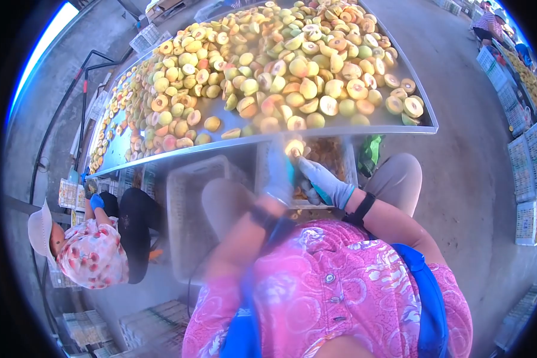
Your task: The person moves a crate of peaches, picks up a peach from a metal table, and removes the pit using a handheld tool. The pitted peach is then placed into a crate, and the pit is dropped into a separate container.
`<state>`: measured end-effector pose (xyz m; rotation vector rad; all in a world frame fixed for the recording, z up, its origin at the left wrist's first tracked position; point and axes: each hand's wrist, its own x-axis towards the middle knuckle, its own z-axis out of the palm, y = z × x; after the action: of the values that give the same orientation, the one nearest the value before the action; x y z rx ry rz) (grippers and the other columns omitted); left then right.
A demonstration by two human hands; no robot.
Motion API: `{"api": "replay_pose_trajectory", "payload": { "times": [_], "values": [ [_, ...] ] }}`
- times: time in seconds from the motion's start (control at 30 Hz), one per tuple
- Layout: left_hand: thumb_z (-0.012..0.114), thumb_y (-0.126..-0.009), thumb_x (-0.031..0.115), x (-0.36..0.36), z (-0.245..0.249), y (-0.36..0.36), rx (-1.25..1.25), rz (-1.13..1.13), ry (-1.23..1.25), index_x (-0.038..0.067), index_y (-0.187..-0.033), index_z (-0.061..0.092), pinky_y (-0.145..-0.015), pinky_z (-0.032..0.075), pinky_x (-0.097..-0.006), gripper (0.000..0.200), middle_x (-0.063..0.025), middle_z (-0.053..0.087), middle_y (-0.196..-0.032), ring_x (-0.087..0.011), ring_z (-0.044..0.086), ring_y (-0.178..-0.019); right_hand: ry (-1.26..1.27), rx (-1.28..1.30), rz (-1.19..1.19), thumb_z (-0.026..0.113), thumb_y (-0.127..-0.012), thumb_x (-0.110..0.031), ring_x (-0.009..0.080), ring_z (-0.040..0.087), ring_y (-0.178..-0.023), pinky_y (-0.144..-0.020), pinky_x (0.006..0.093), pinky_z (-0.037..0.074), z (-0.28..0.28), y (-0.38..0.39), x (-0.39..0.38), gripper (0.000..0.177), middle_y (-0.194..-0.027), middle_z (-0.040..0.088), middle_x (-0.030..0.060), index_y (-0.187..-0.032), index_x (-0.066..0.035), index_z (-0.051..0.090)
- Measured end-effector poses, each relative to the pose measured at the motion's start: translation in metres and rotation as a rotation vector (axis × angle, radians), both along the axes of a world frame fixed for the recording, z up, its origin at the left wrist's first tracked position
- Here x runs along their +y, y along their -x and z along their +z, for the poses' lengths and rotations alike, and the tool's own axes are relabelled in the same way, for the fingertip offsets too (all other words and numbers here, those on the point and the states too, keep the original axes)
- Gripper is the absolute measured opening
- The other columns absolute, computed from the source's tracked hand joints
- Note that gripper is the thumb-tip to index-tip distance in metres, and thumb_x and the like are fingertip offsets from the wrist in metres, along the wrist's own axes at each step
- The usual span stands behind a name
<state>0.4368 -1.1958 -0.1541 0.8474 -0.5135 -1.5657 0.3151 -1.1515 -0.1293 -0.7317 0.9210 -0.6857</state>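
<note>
A halved yellow fruit (294,148) is at the front edge of the metal tray (262,138), above a crate. My right hand (325,182), in a grey and teal glove, is closed with its thumb and fingertips against this half. My left hand (280,174), also gloved, is right beside it on the left; motion smears its fingers, and whether it grips anything is unclear. Many halved yellow and orange fruits (307,89) are heaped on the tray. Under my hands, the white crate (352,161) holds brownish pieces.
An empty-looking pale crate (179,227) stands left of my knees. A co-worker in a wide hat (40,232) sits at the tray's left end. A green bag (371,152) hangs right of my crate. Stacked crates (528,161) and other people (489,25) are at the right.
</note>
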Motion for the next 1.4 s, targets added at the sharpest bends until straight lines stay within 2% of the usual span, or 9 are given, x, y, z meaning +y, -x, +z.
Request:
{"api": "replay_pose_trajectory", "payload": {
  "times": [0.2, 0.27, 0.5, 0.67, 0.8, 1.0, 1.2, 1.27, 1.4],
  "values": [
    [0.047, -0.098, 0.046, -0.004, 0.014, -0.009, 0.107, -0.151, -0.144, 0.002, -0.101, 0.06, -0.076, 0.056, -0.0384, 0.046, -0.0119, 0.064, -0.095, -0.023, 0.064, -0.081, 0.109, 0.011, 0.068, 0.044, -0.097, -0.054, 0.0046, 0.041, -0.055, -0.046, 0.0216, 0.032, 0.008, 0.003, 0.002, 0.049, -0.073, 0.052, -0.0047, -0.104, -0.009, 0.061],
    [0.048, -0.096, 0.048, -0.001, -0.002, -0.007, -0.516, -0.034, 0.27, 0.001, -0.115, 0.055, -0.072, 0.056, -0.0373, 0.051, -0.0143, 0.062, -0.102, -0.0264, 0.063, -0.083, 0.076, -0.072, -0.009, 0.043, -0.098, -0.052, 0.0048, 0.04, -0.055, -0.045, 0.0217, 0.031, 0.019, 0.002, 0.005, 0.046, -0.073, 0.051, -0.0048, -0.102, -0.009, 0.06],
    [0.038, -0.1, 0.047, 0.007, 0.044, 0.001, -0.19, -0.095, -0.125, -0.003, -0.102, 0.061, -0.065, 0.053, -0.0292, 0.055, -0.014, 0.064, -0.086, -0.0216, 0.063, -0.068, -0.056, -0.378, 0.237, 0.044, -0.099, -0.049, 0.0043, 0.036, -0.047, -0.04, 0.0215, 0.026, -0.012, 0.019, -0.005, 0.039, -0.065, 0.045, -0.008, -0.101, -0.014, 0.059],
    [0.036, -0.099, 0.051, 0.002, 0.021, -0.014, -0.717, -0.194, 0.154, -0.002, -0.083, 0.066, -0.062, 0.05, -0.0264, 0.063, -0.0119, 0.065, -0.075, -0.0191, 0.062, -0.064, -0.036, -0.316, 0.305, 0.046, -0.094, -0.059, 0.0061, 0.028, -0.036, -0.031, 0.0213, 0.02, -0.018, 0.018, -0.003, 0.043, -0.056, 0.036, -0.0048, -0.088, -0.016, 0.049],
    [0.044, -0.097, 0.052, 0.006, 0.032, -0.014, -0.6, -0.26, 0.116, -0.003, -0.08, 0.067, -0.058, 0.053, -0.0269, 0.063, -0.0119, 0.068, -0.072, -0.0173, 0.066, -0.066, -0.081, -0.336, 0.347, 0.046, -0.094, -0.059, 0.0051, 0.028, -0.035, -0.03, 0.0208, 0.02, -0.013, 0.023, -0.002, 0.044, -0.055, 0.034, -0.0055, -0.088, -0.016, 0.049],
    [0.044, -0.097, 0.052, 0.0, 0.053, 0.008, -0.809, -0.383, 0.202, -0.003, -0.076, 0.067, -0.06, 0.053, -0.0273, 0.063, -0.0124, 0.068, -0.071, -0.018, 0.064, -0.062, -0.312, -0.827, 0.554, 0.046, -0.097, -0.051, 0.0039, 0.026, -0.037, -0.031, 0.0212, 0.019, -0.022, 0.045, -0.009, 0.038, -0.055, 0.033, -0.009, -0.094, -0.014, 0.053],
    [0.043, -0.098, 0.048, 0.002, 0.063, 0.025, -0.431, -0.477, 0.0, -0.002, -0.08, 0.065, -0.056, 0.05, -0.0298, 0.057, -0.0137, 0.065, -0.075, -0.0223, 0.063, -0.064, -0.36, -1.095, 0.539, 0.037, -0.101, -0.047, 0.004, 0.025, -0.034, -0.028, 0.02, 0.021, -0.029, 0.052, -0.002, 0.04, -0.057, 0.032, -0.0055, -0.101, -0.01, 0.052],
    [0.051, -0.093, 0.054, -0.008, 0.031, 0.024, 0.285, -0.501, -0.118, -0.001, -0.095, 0.064, -0.062, 0.053, -0.0305, 0.057, -0.0149, 0.068, -0.089, -0.0237, 0.065, -0.071, -0.413, -1.219, 0.536, 0.036, -0.102, -0.046, 0.0047, 0.029, -0.035, -0.029, 0.0203, 0.024, -0.028, 0.054, -0.004, 0.041, -0.057, 0.033, -0.0048, -0.102, -0.007, 0.049],
    [0.042, -0.097, 0.05, -0.009, 0.034, 0.028, -0.02, -0.243, -0.043, 0.0, -0.107, 0.057, -0.063, 0.055, -0.0404, 0.053, -0.0181, 0.064, -0.097, -0.0311, 0.064, -0.081, -0.41, -1.267, 0.544, 0.035, -0.102, -0.045, 0.0049, 0.031, -0.035, -0.029, 0.0204, 0.025, -0.02, 0.056, -0.003, 0.041, -0.057, 0.035, -0.004, -0.102, -0.006, 0.046]
  ]
}}
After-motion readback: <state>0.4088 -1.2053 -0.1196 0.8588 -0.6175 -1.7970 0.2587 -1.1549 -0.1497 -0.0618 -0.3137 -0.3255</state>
